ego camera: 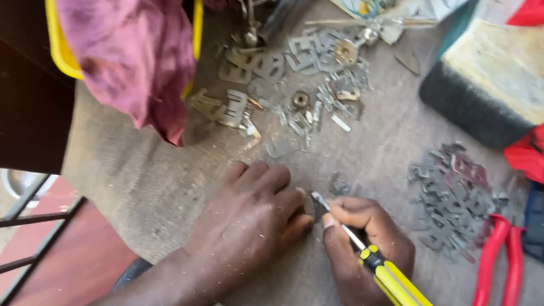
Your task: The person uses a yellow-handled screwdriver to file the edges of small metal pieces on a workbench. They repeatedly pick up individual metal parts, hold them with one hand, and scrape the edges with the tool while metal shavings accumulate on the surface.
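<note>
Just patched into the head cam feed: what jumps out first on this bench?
The right hand near the bottom centre grips a yellow-and-black screwdriver, its tip meeting a small metal piece beside the left hand. Red-handled pliers lie at the right edge next to a heap of flat grey metal stampings. A purple cloth drapes over a yellow tub at upper left.

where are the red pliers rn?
Head view, far right of the table: the red-handled pliers lie just right of the right hand and its yellow screwdriver, beside the pile of grey metal pieces.
</note>
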